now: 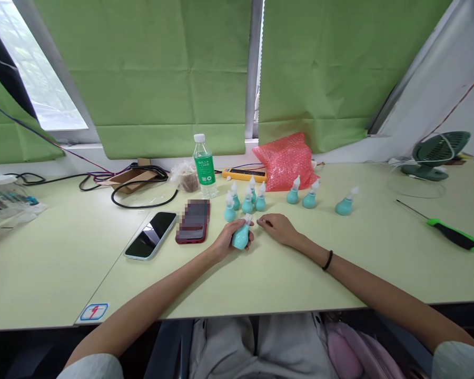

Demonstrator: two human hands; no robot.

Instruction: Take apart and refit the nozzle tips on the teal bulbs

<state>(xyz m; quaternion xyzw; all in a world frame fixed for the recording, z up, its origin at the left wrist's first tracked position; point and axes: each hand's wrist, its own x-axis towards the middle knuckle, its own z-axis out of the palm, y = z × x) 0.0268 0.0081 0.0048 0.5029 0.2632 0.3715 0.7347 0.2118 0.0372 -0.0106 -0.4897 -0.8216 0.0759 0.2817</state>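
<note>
My left hand (226,238) is closed around a teal bulb syringe (240,238), its clear tip tilted up and away from me. Just to the right, my right hand (279,228) has its fingers curled together close to that tip, apart from it. Whatever the right fingers pinch, if anything, is too small to make out. Several more teal bulb syringes (247,201) with whitish tips stand in a cluster behind my hands. Two others (309,198) are grouped to the right, and a single tilted one (344,204) sits farther right.
Left of my hands lie a pale phone (150,236) and a red-cased phone (193,221). Behind are a water bottle (204,169), a yellow tool (244,175), red bubble wrap (286,163) and black cable (142,205). A screwdriver (454,233) and green fan (434,155) occupy the right.
</note>
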